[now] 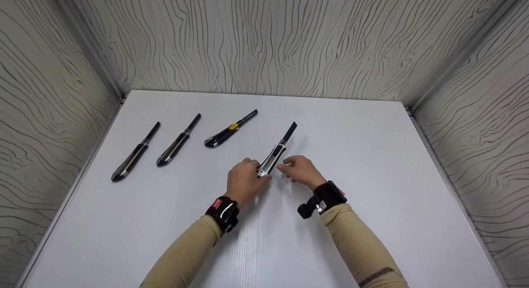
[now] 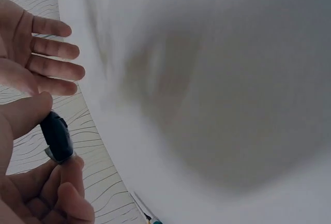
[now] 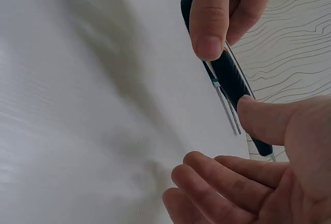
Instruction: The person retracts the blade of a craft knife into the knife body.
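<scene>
Silver-and-black knife (image 1: 271, 160), white table (image 1: 363, 147), grain-patterned walls (image 1: 256, 40), tan sleeves (image 1: 186, 251)

A booth-like workspace — wood-grain panels (image 1: 252, 44) enclosing a white table (image 1: 372, 139).

White tabletop (image 1: 372, 139), light reflection (image 1: 244, 255) near front edge. Pale wood-grain-print wall panels (image 1: 248, 44) behind, left, right; grey corner posts (image 1: 89, 44).

Mid-frame cutter (image 1: 271, 160): body metal-looking, silvery; blade dark, matt.
Yellow-slide cutter (image 1: 223, 136), upper middle: plastic look, part glossy.
Leftmost cutter (image 1: 130, 161), left of frame: glossy handle.
Tabletop (image 1: 372, 176): smooth, soft sheen at lower middle.
Walls (image 1: 252, 44), upper frame: matt, wood-grain pattern.
Sleeves (image 1: 182, 251), bottom: matt cloth, creased.
Wrist units (image 1: 223, 209), lower middle: glossy, plastic-looking.
</scene>
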The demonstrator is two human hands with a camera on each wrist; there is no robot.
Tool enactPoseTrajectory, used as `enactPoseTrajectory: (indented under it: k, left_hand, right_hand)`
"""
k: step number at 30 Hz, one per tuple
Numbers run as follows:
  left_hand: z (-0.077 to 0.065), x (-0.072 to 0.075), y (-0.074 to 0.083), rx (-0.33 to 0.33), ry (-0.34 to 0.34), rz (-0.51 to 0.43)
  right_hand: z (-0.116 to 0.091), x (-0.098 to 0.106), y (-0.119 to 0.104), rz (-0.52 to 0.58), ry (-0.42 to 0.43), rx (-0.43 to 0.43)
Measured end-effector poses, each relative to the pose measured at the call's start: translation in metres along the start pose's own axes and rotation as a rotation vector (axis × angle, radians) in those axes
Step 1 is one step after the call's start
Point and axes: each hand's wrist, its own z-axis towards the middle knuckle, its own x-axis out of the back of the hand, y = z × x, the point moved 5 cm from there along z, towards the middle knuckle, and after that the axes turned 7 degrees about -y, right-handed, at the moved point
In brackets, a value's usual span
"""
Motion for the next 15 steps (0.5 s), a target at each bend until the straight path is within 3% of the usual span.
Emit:
enactPoseTrajectory:
  k: [15]
  left_hand:
    - [-0.009, -0.009, 0.011, 0.011, -0.040, -0.005]
  right_hand:
    - [0.014, -0.012, -0.002, 0.430, 0.078, -0.136]
